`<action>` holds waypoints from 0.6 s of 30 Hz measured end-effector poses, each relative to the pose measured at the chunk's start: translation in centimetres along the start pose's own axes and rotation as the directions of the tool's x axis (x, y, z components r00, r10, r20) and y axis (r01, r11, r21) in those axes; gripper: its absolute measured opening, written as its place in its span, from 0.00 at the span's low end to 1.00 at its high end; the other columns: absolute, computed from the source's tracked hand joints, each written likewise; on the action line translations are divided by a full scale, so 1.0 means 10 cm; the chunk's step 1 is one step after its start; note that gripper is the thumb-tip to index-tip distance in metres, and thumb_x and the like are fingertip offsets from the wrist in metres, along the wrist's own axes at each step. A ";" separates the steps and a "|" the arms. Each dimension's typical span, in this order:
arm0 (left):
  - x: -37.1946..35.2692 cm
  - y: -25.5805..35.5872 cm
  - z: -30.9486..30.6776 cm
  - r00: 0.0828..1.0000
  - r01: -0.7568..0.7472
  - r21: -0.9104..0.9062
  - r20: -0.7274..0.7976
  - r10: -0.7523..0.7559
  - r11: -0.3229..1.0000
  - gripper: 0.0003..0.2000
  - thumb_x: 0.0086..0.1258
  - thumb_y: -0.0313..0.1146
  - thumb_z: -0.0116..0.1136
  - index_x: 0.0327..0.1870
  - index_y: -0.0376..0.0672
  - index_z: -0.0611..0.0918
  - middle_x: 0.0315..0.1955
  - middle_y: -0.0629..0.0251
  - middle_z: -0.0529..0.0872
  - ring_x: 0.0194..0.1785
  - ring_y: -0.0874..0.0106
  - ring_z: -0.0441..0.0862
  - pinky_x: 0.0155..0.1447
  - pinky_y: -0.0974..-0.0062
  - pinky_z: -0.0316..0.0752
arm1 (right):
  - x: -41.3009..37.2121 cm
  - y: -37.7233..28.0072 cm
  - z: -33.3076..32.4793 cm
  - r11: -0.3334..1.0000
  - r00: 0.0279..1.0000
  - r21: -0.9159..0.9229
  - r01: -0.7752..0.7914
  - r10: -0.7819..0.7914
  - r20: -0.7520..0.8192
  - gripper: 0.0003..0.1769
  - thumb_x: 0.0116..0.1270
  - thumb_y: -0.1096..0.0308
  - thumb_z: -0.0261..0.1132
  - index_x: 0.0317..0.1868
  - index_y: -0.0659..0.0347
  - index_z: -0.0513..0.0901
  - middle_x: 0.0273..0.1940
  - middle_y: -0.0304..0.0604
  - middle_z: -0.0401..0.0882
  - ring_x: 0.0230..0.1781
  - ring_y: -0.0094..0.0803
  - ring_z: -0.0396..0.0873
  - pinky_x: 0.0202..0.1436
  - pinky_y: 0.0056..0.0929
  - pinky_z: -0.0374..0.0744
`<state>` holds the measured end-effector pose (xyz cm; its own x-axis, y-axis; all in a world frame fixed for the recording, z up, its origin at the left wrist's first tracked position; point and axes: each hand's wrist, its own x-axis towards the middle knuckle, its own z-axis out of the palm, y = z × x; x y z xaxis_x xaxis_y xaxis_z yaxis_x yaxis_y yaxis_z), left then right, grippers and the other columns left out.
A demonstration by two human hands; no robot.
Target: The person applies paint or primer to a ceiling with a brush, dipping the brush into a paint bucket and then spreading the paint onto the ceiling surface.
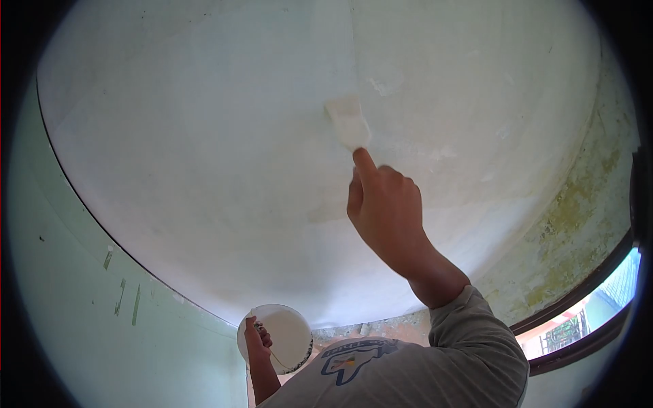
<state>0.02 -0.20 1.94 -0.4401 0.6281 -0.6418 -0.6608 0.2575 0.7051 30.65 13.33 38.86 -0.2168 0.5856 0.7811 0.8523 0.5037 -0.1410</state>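
Note:
My right hand is closed around a paintbrush, with a finger stretched along it toward the head. The brush's wide, whitish bristles lie against a large pale wall; its handle is hidden in my hand. Low in the view, my left hand grips the rim of a round white bucket. A thin wire handle hangs at the bucket's side, and dark specks mark its edge. White matter shows inside the bucket, though its level is hard to make out.
A light green wall with a few darker streaks stands at the left. On the right, a stained strip of wall borders a dark-framed window. Rough, patchy floor shows beneath the pale wall.

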 end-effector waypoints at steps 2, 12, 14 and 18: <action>0.00 -0.02 -0.02 1.000 0.004 0.003 -0.022 -0.004 1.000 0.17 0.65 0.52 0.61 0.26 0.56 0.68 0.11 0.81 0.56 0.11 0.82 0.50 0.17 0.78 0.41 | -0.09 0.00 -0.17 0.999 0.992 0.008 -0.035 0.033 0.118 0.16 0.70 0.73 0.63 0.56 0.67 0.73 0.18 0.46 0.74 0.14 0.42 0.79 0.16 0.38 0.73; 0.04 -0.02 -0.03 0.998 -0.010 0.027 0.057 0.009 1.000 0.17 0.66 0.53 0.60 0.27 0.55 0.69 0.11 0.80 0.57 0.11 0.82 0.50 0.17 0.78 0.42 | 0.29 0.03 0.08 0.972 0.982 0.234 -0.032 0.074 -0.174 0.10 0.74 0.77 0.58 0.53 0.67 0.70 0.17 0.49 0.75 0.14 0.47 0.77 0.18 0.42 0.72; 0.06 -0.01 -0.04 0.997 -0.017 0.044 0.076 0.013 0.999 0.18 0.66 0.54 0.59 0.27 0.54 0.69 0.11 0.80 0.57 0.11 0.82 0.51 0.17 0.78 0.43 | 0.25 0.03 0.14 0.984 0.984 0.172 -0.039 0.067 -0.164 0.11 0.74 0.77 0.58 0.54 0.68 0.70 0.17 0.49 0.75 0.14 0.46 0.77 0.17 0.42 0.72; 0.04 -0.01 -0.02 0.999 0.000 0.029 0.052 -0.002 1.000 0.17 0.67 0.54 0.60 0.27 0.54 0.70 0.11 0.80 0.57 0.11 0.82 0.50 0.17 0.78 0.42 | -0.08 -0.02 -0.22 0.997 0.997 0.035 -0.065 0.064 0.036 0.10 0.75 0.76 0.59 0.53 0.68 0.71 0.18 0.50 0.75 0.15 0.46 0.78 0.18 0.41 0.72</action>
<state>-0.16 -0.13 1.57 -0.4069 0.6649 -0.6263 -0.6426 0.2790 0.7136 31.74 11.35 39.57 -0.1787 0.6392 0.7480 0.8473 0.4865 -0.2133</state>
